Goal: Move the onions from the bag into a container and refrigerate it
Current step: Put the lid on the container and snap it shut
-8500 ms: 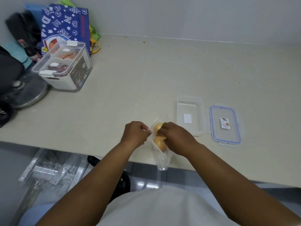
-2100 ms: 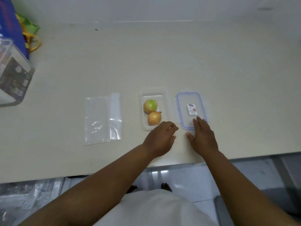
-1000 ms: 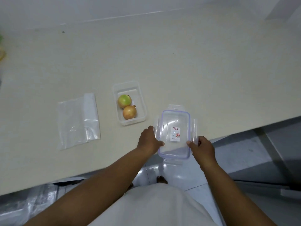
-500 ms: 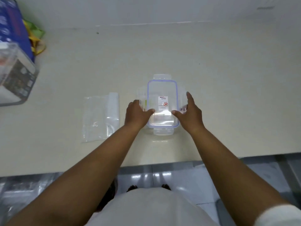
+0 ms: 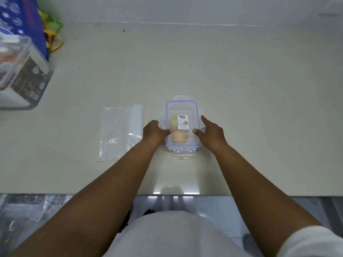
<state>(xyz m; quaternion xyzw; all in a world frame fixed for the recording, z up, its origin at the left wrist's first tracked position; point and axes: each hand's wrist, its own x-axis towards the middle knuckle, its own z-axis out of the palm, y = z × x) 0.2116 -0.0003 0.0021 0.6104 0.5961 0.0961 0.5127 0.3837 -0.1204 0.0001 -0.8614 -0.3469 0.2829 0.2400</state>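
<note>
Countertop: pale beige, running to a white wall at the far side.

Container: clear plastic, rectangular, standing near the counter's near edge at centre. Lid with a blue seal rim and a small white label lies on top of it; the near latch flap sticks out flat, not folded down.

Onions: two, inside the container, seen blurred through the lid. Green-tinged onion at the far end, yellow-brown onion at the near end, touching or nearly so.

Left hand: on the container's left side, fingers spread, thumb pressing the lid's left rim.

Right hand: on the container's right side, fingers open along the edge, thumb on the lid's right rim.

Plastic bag: clear, flat, empty, just left of the left hand.

Storage bin: clear, with dark label, far left.

Blue printed bag: behind the bin, against the wall.
</note>
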